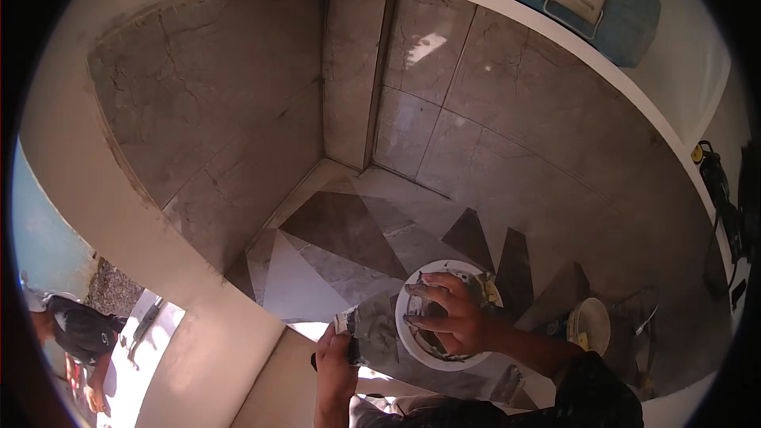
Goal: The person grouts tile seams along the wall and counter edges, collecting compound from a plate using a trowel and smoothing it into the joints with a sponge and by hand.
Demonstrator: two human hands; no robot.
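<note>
My left hand (336, 361) grips a wide putty knife (371, 329), its blade smeared with grey paste, just left of a white bowl (444, 361). My right hand (452, 317) is over that bowl with fingers spread and curved, their tips smudged with paste and down at the bowl's inside. Grey paste shows inside the bowl beneath the fingers; exactly what the fingertips touch is partly hidden.
Tiled walls (490, 83) surround a triangle-patterned floor (341, 230). A cream bucket (590, 329) sits right of the bowl. A curved white ledge (634, 103) bears a blue case (626, 24) and black cabled equipment (713, 190). Another person (79, 333) is outside, lower left.
</note>
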